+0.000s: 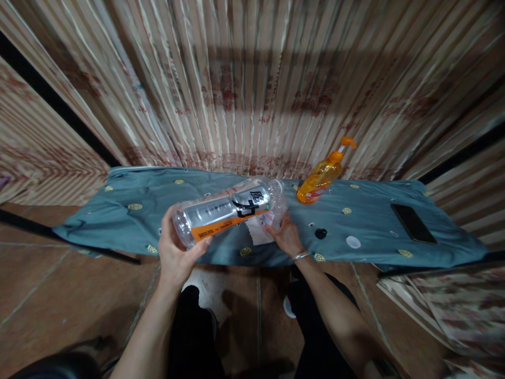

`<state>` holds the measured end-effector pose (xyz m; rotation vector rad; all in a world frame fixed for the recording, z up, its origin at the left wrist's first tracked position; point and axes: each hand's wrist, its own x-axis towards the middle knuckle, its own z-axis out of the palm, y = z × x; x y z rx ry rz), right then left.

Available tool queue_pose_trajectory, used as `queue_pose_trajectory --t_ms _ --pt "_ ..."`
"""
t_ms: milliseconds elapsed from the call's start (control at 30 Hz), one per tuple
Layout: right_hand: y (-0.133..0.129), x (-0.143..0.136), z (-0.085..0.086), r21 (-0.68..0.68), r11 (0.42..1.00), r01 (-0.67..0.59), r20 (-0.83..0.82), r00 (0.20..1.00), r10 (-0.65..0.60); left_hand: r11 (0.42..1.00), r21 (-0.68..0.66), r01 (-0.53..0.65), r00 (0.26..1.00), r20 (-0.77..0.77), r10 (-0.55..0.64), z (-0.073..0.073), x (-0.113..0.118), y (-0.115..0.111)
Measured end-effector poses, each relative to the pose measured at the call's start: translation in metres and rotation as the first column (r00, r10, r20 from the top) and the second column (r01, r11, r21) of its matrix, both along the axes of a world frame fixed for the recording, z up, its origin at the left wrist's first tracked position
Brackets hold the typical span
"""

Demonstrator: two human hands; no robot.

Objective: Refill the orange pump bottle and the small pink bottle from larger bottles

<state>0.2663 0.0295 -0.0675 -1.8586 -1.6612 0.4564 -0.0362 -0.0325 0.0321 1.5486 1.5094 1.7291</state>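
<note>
On my feed I saw a pleated curtain [252, 79] across the top of the frame, an orange pump bottle [319, 179] right of centre, a dark phone [413, 223] at right, and brown tiled floor [31, 273] at lower left.

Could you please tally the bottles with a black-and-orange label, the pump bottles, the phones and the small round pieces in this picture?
Bottles with a black-and-orange label: 1, the labelled bottle in the left hand
Pump bottles: 1, the orange pump bottle
Phones: 1, the dark phone
Small round pieces: 2, a black piece and a white piece
Total: 5
</note>
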Motion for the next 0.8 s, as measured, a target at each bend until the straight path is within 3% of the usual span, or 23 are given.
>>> queue_pose_trajectory --t_ms 800 --pt "0.0011 0.0017 -0.0075 0.031 0.999 -0.006 -0.006 1.000 0.006 1.000 0.012 0.001 1.000 0.021 -0.002 0.0013 0.0028 0.0004"
